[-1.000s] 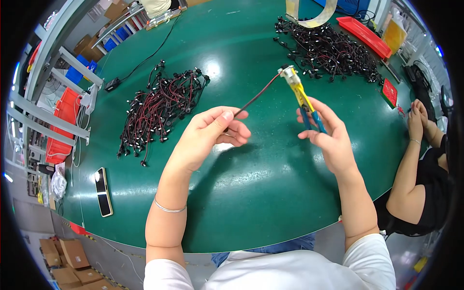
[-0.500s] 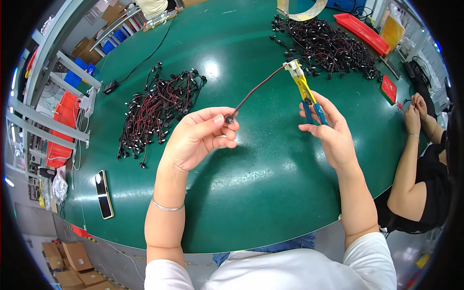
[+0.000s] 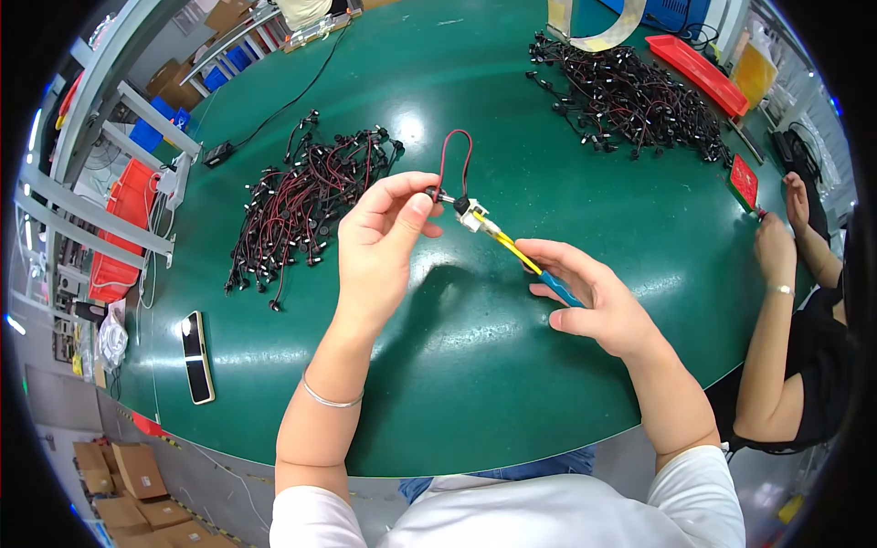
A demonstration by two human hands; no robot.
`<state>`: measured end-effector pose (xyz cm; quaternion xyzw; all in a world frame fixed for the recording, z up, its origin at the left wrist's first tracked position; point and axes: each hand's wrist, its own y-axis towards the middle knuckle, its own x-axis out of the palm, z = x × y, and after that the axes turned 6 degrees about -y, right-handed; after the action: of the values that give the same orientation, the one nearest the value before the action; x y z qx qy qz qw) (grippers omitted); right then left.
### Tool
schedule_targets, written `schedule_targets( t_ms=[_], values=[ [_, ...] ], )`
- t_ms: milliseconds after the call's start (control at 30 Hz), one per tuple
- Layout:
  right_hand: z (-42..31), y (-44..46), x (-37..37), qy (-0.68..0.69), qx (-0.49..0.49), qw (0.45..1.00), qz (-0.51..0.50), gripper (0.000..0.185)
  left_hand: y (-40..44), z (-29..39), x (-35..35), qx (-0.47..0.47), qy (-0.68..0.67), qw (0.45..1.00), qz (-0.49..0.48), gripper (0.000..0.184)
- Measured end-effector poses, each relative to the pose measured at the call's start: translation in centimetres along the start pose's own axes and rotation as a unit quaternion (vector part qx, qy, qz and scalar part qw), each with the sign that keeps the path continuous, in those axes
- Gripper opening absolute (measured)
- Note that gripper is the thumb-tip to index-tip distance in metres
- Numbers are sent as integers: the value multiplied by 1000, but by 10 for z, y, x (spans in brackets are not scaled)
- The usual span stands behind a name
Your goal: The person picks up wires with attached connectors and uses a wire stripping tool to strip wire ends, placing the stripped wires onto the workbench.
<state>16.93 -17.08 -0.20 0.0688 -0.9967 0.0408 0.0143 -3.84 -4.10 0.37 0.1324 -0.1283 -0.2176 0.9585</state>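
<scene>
Left fingers (image 3: 417,208) pinched the looped wire (image 3: 470,157) by one end, probably steadying it beside pliers (image 3: 505,242) gripped by right fingers (image 3: 577,321).

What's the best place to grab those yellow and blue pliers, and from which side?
Probably the blue handle end, from the lower right, as the right hand does. The pliers slant up and left, their head at a black fitting near the left hand, so the handle points rightward, away from it.
</scene>
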Motion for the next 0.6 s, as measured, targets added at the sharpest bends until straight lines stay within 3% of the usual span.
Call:
schedule_targets(
  t_ms=[133,367,600],
  values=[
    [3,0,0,-7,-25,999,-18,76,-1,0,-1,34,17,999,-21,20],
    [3,-3,-2,-26,1,996,-83,73,1,-3,-7,105,161,981,35,20],
    [-6,-6,-8,-58,24,993,-101,72,6,5,-19,104,127,984,72,18]
  ],
)
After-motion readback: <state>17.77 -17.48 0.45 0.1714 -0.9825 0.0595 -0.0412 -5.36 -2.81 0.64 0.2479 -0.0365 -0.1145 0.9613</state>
